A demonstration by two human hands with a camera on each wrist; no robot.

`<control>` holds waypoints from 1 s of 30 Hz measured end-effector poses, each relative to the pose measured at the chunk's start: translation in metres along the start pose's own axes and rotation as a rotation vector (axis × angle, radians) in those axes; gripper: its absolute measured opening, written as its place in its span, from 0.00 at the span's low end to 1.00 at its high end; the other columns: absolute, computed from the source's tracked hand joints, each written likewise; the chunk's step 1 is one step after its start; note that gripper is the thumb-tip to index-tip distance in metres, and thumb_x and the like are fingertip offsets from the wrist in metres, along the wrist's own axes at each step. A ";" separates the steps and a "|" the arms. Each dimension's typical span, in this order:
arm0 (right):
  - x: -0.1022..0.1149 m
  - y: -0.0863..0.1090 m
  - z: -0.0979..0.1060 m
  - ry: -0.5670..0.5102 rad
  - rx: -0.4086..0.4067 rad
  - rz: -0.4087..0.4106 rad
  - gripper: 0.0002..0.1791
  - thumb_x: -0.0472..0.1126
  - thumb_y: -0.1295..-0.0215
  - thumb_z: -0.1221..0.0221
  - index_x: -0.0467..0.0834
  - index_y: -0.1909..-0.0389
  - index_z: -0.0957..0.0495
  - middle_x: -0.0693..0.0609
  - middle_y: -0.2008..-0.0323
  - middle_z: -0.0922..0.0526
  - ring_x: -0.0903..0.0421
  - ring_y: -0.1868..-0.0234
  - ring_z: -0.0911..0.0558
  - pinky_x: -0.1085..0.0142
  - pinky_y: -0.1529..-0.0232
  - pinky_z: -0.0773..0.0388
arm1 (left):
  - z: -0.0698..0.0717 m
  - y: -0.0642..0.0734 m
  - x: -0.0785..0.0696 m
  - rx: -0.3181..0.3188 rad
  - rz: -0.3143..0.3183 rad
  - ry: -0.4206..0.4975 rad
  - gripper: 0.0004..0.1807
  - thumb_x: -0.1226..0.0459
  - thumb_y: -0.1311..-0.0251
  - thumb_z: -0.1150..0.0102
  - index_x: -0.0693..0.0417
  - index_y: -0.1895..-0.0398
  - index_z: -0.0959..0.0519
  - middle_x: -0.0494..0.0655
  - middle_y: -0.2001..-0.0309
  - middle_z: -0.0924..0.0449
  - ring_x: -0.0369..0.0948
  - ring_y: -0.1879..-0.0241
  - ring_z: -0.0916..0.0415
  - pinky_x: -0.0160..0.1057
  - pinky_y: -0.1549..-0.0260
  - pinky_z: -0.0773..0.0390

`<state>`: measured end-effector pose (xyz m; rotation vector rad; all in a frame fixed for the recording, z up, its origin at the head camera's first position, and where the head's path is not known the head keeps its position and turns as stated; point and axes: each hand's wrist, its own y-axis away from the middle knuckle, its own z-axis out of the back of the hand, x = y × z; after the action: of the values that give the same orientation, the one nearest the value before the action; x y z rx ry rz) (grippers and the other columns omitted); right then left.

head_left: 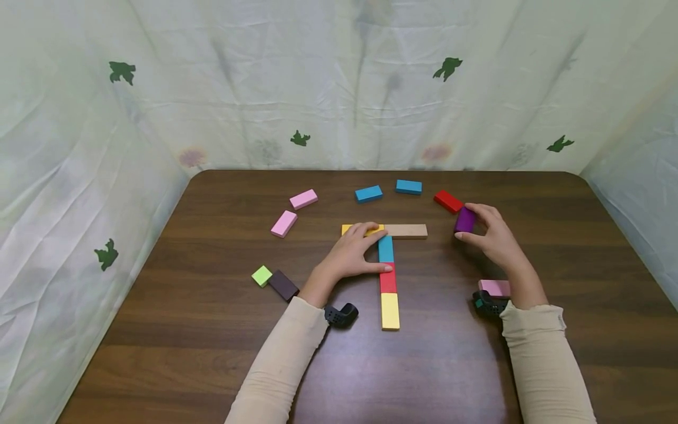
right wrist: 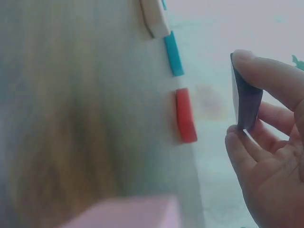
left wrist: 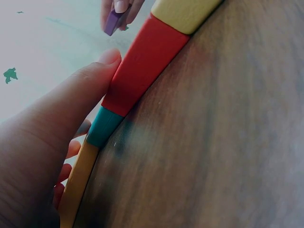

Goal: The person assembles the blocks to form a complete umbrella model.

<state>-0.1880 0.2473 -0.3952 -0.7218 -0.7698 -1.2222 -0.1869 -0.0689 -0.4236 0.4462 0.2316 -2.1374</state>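
Wooden blocks form a T on the table: a yellow block [head_left: 346, 228] and a tan block [head_left: 406, 231] make the bar, with a blue block [head_left: 386, 249], a red block [head_left: 388, 281] and a yellow block [head_left: 390, 312] as the stem. My left hand [head_left: 354, 254] rests over the joint, partly hiding the bar's yellow block. In the left wrist view its thumb [left wrist: 88, 88] touches the stem's red block. To the right, my right hand [head_left: 497, 242] pinches a purple block [head_left: 465, 221] between thumb and fingers, off the table in the right wrist view [right wrist: 248, 102].
Beyond the T lie two blue blocks [head_left: 409, 187] and a loose red block [head_left: 448, 201]. Two pink blocks [head_left: 303, 199] are at the back left. A green block [head_left: 262, 276] touches a dark block [head_left: 283, 285]; another pink block [head_left: 495, 288] lies by my right wrist.
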 end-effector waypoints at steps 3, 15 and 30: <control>0.003 -0.004 -0.003 -0.013 0.001 0.044 0.36 0.34 0.47 0.37 0.33 0.38 0.42 0.36 0.41 0.47 0.40 0.42 0.40 0.49 0.43 0.42 | -0.001 0.000 0.000 0.003 -0.004 0.003 0.46 0.31 0.57 0.50 0.38 0.33 0.42 0.43 0.37 0.46 0.43 0.38 0.52 0.47 0.44 0.43; -0.001 -0.020 -0.022 -0.048 0.057 0.108 0.36 0.29 0.47 0.39 0.31 0.38 0.43 0.34 0.38 0.48 0.37 0.40 0.42 0.48 0.43 0.43 | -0.003 -0.002 -0.001 0.006 -0.004 0.004 0.46 0.31 0.57 0.50 0.38 0.33 0.42 0.42 0.37 0.46 0.42 0.38 0.52 0.46 0.44 0.43; -0.013 -0.026 -0.034 0.009 0.138 0.021 0.34 0.35 0.44 0.40 0.35 0.37 0.42 0.37 0.38 0.43 0.39 0.38 0.42 0.48 0.42 0.45 | -0.001 -0.002 -0.001 -0.010 -0.005 0.001 0.46 0.31 0.58 0.49 0.39 0.34 0.41 0.43 0.37 0.45 0.42 0.38 0.52 0.46 0.43 0.43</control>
<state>-0.2114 0.2216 -0.4229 -0.6101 -0.8287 -1.1406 -0.1881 -0.0661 -0.4243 0.4413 0.2447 -2.1404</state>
